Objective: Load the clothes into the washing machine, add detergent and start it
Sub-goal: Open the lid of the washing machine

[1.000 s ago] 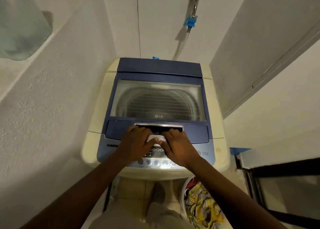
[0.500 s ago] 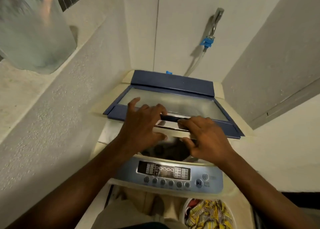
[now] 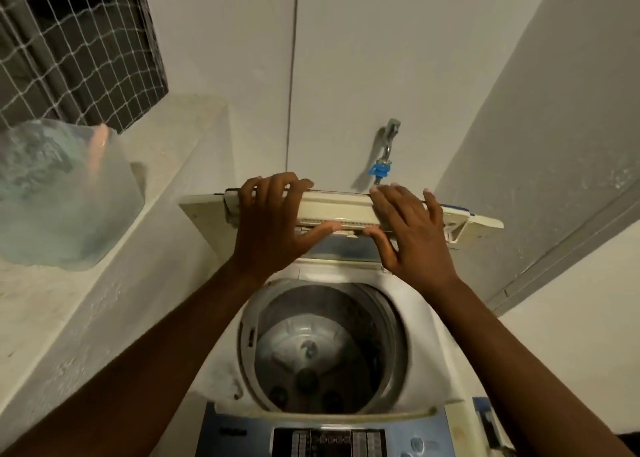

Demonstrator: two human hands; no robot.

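Washer (image 3: 426, 318) stood in a narrow nook, right below the camera. Its lid (image 3: 332, 210) was folded up & stood nearly on edge at the back of the opening. L hand (image 3: 273, 221) gripped the lid's left part: fingers hooked over the top edge, thumb pressed along the lower edge. R hand (image 3: 408, 228) held the right part the same way, fingers spread over the top, thumb underneath. Drum (image 3: 325, 349) lay uncovered, metal bottom showing. Control panel (image 3: 329, 439) sat at the near edge. Tap (image 3: 389, 138) w/ blue fitting (image 3: 379, 172) was on the wall behind the lid. A clear plastic tub (image 3: 59, 197) sat on the ledge (image 3: 41, 300) at left.
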